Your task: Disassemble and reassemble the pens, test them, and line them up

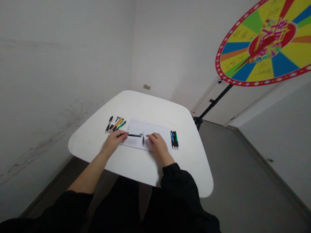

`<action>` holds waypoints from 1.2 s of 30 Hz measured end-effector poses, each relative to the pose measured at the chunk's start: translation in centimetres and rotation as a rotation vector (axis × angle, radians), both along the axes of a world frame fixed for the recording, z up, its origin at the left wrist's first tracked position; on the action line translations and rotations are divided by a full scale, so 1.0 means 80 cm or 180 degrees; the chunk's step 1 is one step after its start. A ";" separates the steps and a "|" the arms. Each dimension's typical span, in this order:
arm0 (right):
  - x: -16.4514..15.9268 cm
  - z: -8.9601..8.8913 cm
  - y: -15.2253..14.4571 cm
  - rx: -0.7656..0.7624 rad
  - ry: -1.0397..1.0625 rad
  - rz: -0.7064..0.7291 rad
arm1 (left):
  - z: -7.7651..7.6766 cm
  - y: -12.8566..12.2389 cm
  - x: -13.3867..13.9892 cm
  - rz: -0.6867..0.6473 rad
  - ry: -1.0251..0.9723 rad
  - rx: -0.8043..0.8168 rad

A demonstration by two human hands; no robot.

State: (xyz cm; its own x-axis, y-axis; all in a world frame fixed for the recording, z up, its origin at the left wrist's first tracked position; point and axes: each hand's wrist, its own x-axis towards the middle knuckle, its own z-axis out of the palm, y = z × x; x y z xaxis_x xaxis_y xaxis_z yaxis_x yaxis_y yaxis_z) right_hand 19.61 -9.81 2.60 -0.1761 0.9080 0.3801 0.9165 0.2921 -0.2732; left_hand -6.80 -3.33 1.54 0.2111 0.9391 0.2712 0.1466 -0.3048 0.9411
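My left hand [115, 141] is closed around one end of a dark pen barrel [134, 135], which points right across a sheet of paper [136, 124]. Close to the barrel's right end is a small greyish piece [141, 133], too small to name. Just below it a short black pen part [143, 141] lies on the paper. My right hand [157, 144] hovers over the paper's right side, fingers curled and fingertips together, pointing at the barrel's end. Anything pinched there is too small to make out.
Left of the paper lie several loose pens [118, 124] in black, pink, yellow and green. To the right, a row of pens [174, 139] lies side by side. All rest on a white table [145, 103] by the walls. A colourful prize wheel [267, 42] stands behind right.
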 end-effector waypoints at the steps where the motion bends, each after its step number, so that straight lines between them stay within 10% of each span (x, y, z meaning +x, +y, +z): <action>1: -0.001 0.002 0.000 -0.0030 -0.0214 0.0107 | -0.001 0.001 0.000 0.0030 -0.0042 -0.0029; 14: -0.001 0.037 0.007 0.0049 -0.2080 0.1260 | -0.002 0.005 -0.003 0.0207 -0.0142 -0.0187; 23: 0.015 0.043 -0.003 0.0041 -0.2019 0.1194 | -0.004 0.007 -0.003 0.0201 -0.0166 -0.0248; 28: 0.027 0.030 -0.007 0.0284 -0.1022 0.0878 | -0.002 0.005 -0.004 0.0092 -0.0262 -0.0380; 36: 0.012 -0.002 -0.018 0.0257 0.2889 -0.0035 | -0.009 0.011 -0.005 0.0100 -0.0328 -0.0456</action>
State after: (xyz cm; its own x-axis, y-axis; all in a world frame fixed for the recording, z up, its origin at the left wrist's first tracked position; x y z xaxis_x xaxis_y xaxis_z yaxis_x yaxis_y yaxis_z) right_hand 20.55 -11.29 2.41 0.2304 0.8725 0.4308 0.3622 0.3340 -0.8702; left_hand -7.21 -2.45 0.82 0.1591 0.9754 0.1529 0.0543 -0.1632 0.9851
